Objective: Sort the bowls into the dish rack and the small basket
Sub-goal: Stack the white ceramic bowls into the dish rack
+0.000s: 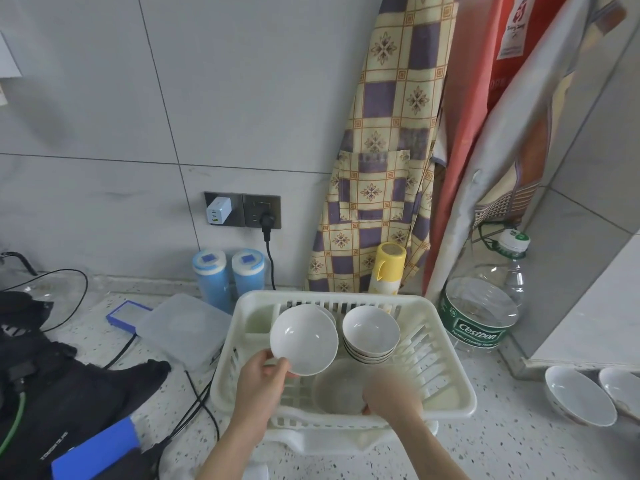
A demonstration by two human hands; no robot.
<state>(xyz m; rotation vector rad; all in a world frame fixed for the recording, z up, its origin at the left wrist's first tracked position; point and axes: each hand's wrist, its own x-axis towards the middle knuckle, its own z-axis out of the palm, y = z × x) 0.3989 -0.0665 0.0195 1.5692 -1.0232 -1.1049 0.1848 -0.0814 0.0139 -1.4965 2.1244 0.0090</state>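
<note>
Left hand (258,382): pinches tilted white bowl (304,339) by its rim, ready for racking.
Right hand (393,393): blurred, grip unclear, inside dish rack (450,407).

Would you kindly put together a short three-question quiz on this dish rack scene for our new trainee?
1. True or false: the left hand holds a white bowl tilted by its rim over the dish rack.
2. What does the right hand touch? A) the water bottle B) the translucent bowl lying in the rack C) the yellow cup
3. Fill in: the stack of bowls in the rack stands to the ____ of the held bowl, as the camera sees it.

Key: 1 true; 2 B; 3 right.
</note>
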